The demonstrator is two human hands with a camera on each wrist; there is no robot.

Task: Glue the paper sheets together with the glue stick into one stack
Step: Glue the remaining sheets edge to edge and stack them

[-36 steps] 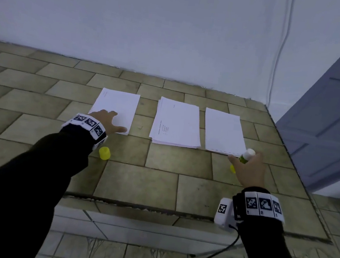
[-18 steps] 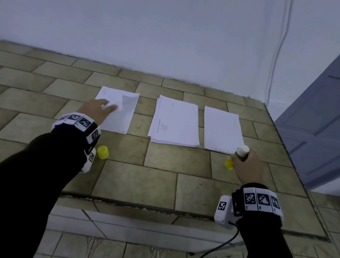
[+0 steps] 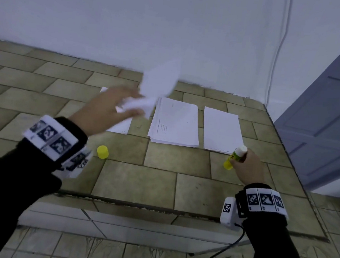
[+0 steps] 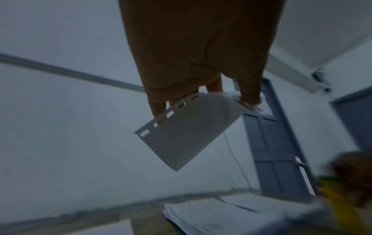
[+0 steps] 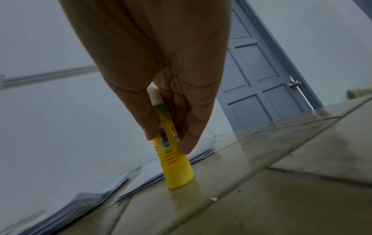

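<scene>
My left hand (image 3: pixel 113 108) is raised above the tiled surface and pinches a white paper sheet (image 3: pixel 159 82) that curls up in the air; in the left wrist view the sheet (image 4: pixel 187 132) shows punched slots along one edge. Below it the left pile (image 3: pixel 121 126) lies partly hidden. A thicker middle stack (image 3: pixel 176 123) and a right pile (image 3: pixel 221 131) lie flat. My right hand (image 3: pixel 244 165) grips the uncapped yellow glue stick (image 3: pixel 236 156), whose base rests on a tile near the right pile (image 5: pixel 177 173).
The yellow glue cap (image 3: pixel 102 152) stands on a tile in front of the left pile. The tiled ledge (image 3: pixel 137 203) drops off at its front edge. A white wall runs behind the papers and a grey-blue door (image 3: pixel 332 115) stands at the right.
My left hand has lifted one sheet off the left pile and swung it up and to the right. The right hand with the glue stick has hardly moved.
</scene>
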